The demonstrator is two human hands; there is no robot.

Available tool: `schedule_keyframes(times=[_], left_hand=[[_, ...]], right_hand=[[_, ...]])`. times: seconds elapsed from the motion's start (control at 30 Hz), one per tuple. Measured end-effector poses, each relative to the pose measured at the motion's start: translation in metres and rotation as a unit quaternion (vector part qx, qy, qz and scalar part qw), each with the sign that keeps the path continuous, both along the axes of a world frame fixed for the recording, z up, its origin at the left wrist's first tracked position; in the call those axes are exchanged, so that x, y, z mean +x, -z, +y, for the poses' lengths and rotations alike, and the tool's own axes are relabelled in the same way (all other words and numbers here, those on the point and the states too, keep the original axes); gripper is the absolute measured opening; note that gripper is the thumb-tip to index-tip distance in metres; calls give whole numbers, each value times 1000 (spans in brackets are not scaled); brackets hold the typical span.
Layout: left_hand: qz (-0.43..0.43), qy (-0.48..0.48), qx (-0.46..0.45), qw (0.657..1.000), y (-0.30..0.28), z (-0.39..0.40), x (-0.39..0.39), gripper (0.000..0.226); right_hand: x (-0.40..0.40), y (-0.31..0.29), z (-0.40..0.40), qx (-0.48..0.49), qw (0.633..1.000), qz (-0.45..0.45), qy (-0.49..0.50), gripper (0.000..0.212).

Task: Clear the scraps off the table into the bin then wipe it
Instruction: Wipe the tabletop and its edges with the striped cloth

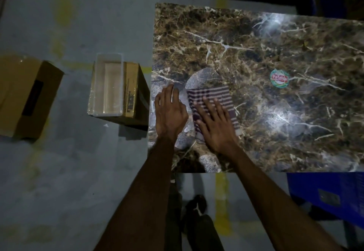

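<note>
Right hand flat, fingers spread, pressing striped cloth on marble table; left hand flat beside it.

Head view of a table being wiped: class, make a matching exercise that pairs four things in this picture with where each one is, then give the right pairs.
Things
1. striped cloth
2. round sticker
3. white tray
4. left hand

Places
A. on top of a cardboard box on the floor
B. flat on the table near its left edge, beside the cloth
C. under the right hand
D. stuck on the table, right of the cloth

Pairs: 1-C, 2-D, 3-A, 4-B
</note>
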State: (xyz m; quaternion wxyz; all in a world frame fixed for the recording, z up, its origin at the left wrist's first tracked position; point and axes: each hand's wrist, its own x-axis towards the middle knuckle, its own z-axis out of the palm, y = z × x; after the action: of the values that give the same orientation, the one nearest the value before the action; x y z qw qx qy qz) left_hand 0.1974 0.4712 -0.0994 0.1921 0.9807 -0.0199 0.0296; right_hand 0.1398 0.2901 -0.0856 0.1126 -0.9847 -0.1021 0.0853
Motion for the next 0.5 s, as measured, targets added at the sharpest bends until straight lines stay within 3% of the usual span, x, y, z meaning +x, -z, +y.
schedule_keyframes(times=[0.23, 0.37, 0.5], left_hand=[[-41, -4, 25, 999, 0, 1, -2, 38], [-48, -4, 32, 998, 2, 3, -2, 35], [-60, -4, -50, 997, 7, 8, -3, 26]], right_hand=[[41, 3, 3, 9, 988, -8, 156, 59], [27, 9, 34, 8, 997, -38, 60, 58], [-46, 9, 22, 0, 999, -31, -22, 58]])
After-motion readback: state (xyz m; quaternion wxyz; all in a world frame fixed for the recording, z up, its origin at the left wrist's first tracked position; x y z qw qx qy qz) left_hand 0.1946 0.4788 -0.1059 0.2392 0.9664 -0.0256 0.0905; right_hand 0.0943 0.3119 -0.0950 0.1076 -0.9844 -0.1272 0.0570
